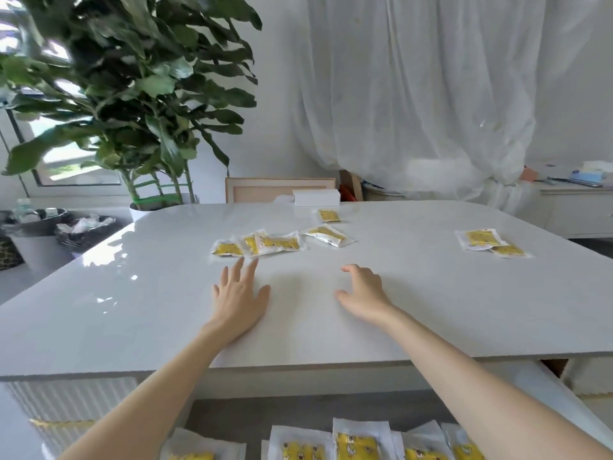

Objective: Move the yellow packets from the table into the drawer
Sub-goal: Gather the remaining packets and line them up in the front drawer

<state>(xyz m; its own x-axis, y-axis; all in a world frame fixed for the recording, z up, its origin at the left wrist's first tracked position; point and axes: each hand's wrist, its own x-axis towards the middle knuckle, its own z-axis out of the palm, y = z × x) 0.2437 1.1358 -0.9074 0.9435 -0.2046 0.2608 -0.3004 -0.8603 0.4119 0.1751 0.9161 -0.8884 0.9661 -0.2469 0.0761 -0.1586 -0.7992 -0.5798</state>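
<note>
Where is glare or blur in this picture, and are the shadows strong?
Head view: window glare lies on the table, at its left side; the plant is blurred at upper left; shadows under the left hand and right hand are faint; the yellow packets look sharp.

Seven yellow packets lie on the table: three overlapping packets at its middle, one packet just right of them, a lone packet nearer its far edge, and two touching packets by its right edge. One drawer below the table's near edge shows at least five more packets, cut by the frame. One white box sits at the far edge. Two hands, left hand and right hand, are over the near half. One potted plant and two black bins stand beyond the table's left side.
</note>
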